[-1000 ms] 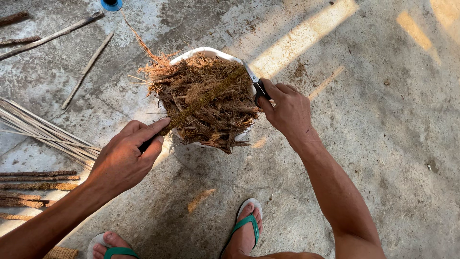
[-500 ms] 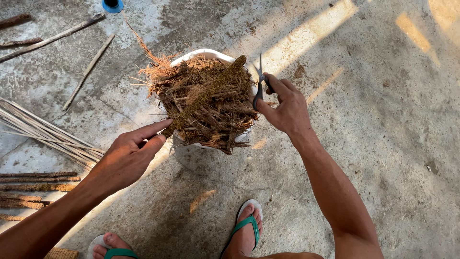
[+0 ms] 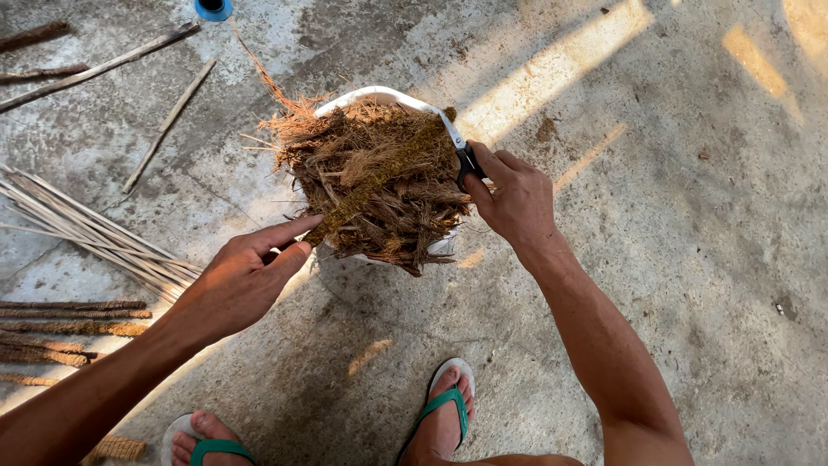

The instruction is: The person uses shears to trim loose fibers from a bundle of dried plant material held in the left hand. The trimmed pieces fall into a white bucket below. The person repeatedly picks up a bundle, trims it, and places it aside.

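A white bucket (image 3: 379, 93) is heaped with brown fibre (image 3: 379, 185), so that only its far rim and a strip of its near wall are seen; the inside is hidden. A fibre-wrapped stick (image 3: 379, 177) lies slantwise across the heap, its far end near the bucket's far rim and its near end at the near-left edge. That near end is pinched between thumb and forefinger of the left hand (image 3: 241, 280), the other fingers being curled under and out of sight. At the bucket's right edge, scissors (image 3: 457, 147) are held in the right hand (image 3: 513, 198); the handles are covered by the closed fingers, and the blades are pointed over the rim toward the stick's far end. Whether the blades are parted cannot be made out.

Left of the bucket, a sheaf of pale thin sticks (image 3: 86, 229) is laid on the concrete floor (image 3: 690, 216), and further wrapped sticks (image 3: 69, 328) are cut off by the left border. Nearer than the bucket, two feet in green sandals (image 3: 444, 406) are partly cropped. Beyond the bucket, a blue object (image 3: 212, 9) is cut by the top border and cannot be identified.
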